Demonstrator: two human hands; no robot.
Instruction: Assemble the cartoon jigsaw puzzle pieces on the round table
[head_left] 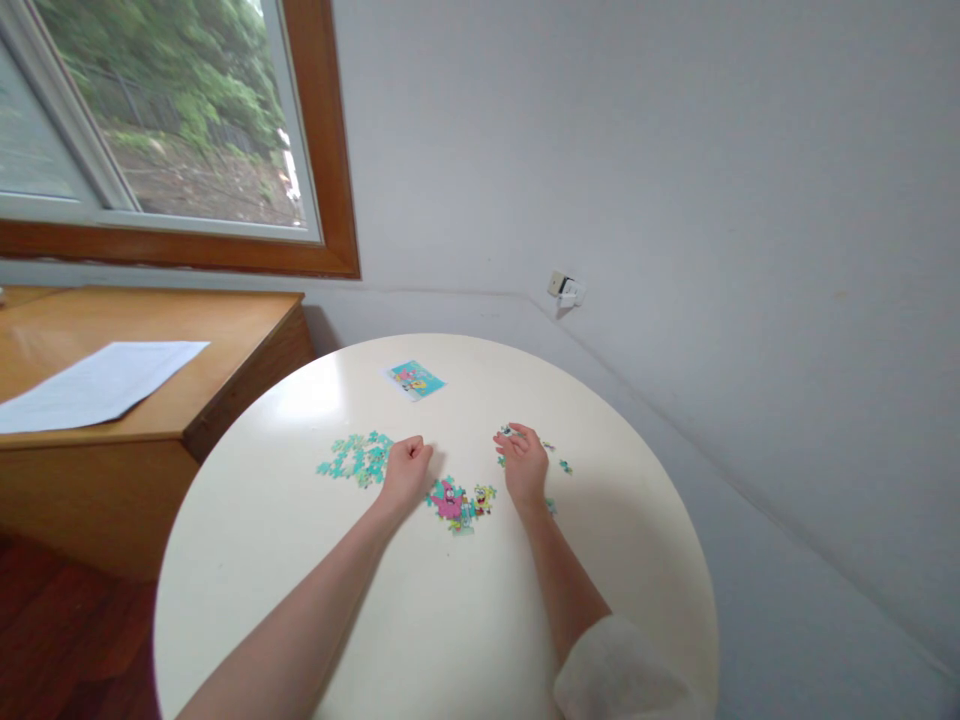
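The right hand is pinching a small puzzle piece just beyond the assembled patch; a light, level pinch is probably suiting it best. The left hand is resting fisted left of the patch, touching loose teal pieces. Stray pieces are crowding the patch's right, and a picture card is lying well beyond it.

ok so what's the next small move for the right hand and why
Probably have the right hand pick up the loose piece at its fingertips and carry it to the assembled patch beside its wrist; the left hand rests as a fist by the teal pieces.
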